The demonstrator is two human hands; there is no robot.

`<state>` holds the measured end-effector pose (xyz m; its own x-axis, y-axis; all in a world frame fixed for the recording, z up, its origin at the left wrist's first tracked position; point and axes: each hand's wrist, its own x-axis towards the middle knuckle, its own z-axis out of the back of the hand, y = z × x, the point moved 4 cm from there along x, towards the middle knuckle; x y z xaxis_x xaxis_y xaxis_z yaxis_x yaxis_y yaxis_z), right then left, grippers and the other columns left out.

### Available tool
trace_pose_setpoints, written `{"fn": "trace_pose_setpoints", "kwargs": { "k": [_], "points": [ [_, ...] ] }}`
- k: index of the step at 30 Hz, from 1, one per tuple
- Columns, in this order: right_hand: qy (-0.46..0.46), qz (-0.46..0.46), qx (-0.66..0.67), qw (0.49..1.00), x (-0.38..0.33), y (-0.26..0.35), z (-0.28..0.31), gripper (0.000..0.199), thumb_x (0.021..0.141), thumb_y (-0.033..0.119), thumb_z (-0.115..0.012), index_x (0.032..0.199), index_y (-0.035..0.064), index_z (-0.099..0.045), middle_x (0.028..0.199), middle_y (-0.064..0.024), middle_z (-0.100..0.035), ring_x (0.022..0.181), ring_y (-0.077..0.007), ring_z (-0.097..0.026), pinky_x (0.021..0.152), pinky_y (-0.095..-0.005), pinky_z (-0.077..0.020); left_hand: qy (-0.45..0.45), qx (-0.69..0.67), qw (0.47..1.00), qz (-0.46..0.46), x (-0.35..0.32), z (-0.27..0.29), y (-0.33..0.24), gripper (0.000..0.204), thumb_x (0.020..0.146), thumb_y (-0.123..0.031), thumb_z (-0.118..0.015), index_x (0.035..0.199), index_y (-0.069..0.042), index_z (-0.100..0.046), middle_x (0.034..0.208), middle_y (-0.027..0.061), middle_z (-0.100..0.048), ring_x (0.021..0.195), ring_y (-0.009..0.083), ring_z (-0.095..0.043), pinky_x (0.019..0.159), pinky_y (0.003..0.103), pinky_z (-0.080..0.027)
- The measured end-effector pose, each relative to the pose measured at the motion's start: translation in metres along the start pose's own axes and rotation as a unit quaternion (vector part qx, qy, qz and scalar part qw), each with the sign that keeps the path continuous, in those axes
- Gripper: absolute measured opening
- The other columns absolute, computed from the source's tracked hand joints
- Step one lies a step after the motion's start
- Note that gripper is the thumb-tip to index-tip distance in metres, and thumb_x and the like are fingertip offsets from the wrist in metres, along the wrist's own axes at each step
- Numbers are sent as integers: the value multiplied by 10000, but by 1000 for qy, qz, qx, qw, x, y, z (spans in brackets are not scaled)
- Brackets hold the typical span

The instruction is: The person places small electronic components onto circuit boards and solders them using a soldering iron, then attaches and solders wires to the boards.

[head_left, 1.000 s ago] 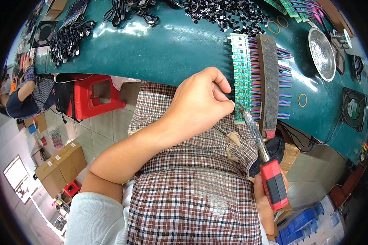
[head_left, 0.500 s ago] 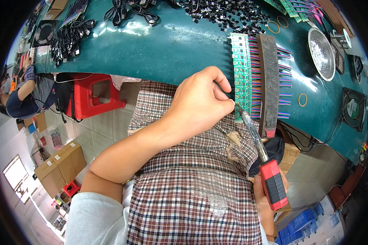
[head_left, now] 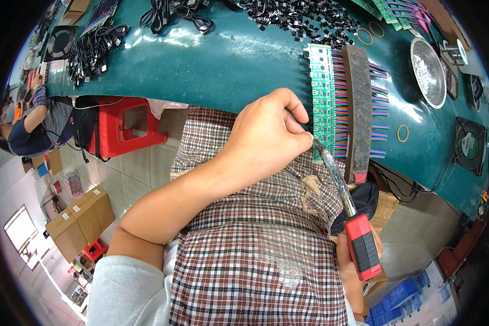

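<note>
A long strip of green circuit boards (head_left: 323, 100) lies at the table's front edge. Striped wires (head_left: 380, 107) run from its right side, pinned under a heavy dark bar (head_left: 357, 108). Close to the strip's near left edge, my left hand (head_left: 269, 133) is closed in a pinch; whatever sits between thumb and fingertip is too small to make out. My right hand (head_left: 344, 254) grips the red and black handle of a soldering iron (head_left: 342, 185). The iron slants up and left, its tip at the boards beside my left thumb. Part of the right hand is hidden behind the handle.
On the green table (head_left: 228, 60) lie a pile of small black connectors (head_left: 304, 19), bundled black cables (head_left: 92, 51), rubber bands (head_left: 402, 133), a round metal dish (head_left: 428, 72) and a fan (head_left: 469, 145). A red stool (head_left: 127, 127) stands left; another person (head_left: 38, 122) sits beyond.
</note>
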<state>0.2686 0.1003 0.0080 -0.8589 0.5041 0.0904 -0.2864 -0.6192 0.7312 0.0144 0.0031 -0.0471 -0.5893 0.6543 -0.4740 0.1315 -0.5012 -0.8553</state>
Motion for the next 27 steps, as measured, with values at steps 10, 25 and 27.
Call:
{"fn": "trace_pose_setpoints", "kwargs": {
  "k": [10, 25, 27],
  "points": [
    [1, -34, -3, 999, -14, -3, 6, 328, 715, -29, -766, 1000, -29, -605, 791, -164, -653, 650, -293, -649, 601, -337, -524, 1, 0, 1000, 1, -3, 1, -3, 253, 807, -20, -776, 964, 2, -578, 817, 69, -685, 731, 83, -661, 640, 224, -535],
    [-26, -31, -4, 999, -15, -3, 7, 316, 707, -32, -761, 982, -32, -605, 775, -157, -641, 624, -294, -630, 573, -339, -511, -277, 282, 897, -199, 52, 83, -29, 160, 893, -232, -757, 934, -77, -754, 761, 2, -707, 682, 109, -670, 646, 267, -528],
    [-29, -29, 3, 999, -13, -2, 7, 316, 707, -31, -761, 982, -34, -607, 776, -154, -642, 626, -291, -631, 575, -338, -512, -315, 327, 866, -210, 64, 88, -27, 189, 884, -278, -764, 924, -93, -762, 761, 4, -712, 688, 122, -680, 660, 283, -536]
  ]
}}
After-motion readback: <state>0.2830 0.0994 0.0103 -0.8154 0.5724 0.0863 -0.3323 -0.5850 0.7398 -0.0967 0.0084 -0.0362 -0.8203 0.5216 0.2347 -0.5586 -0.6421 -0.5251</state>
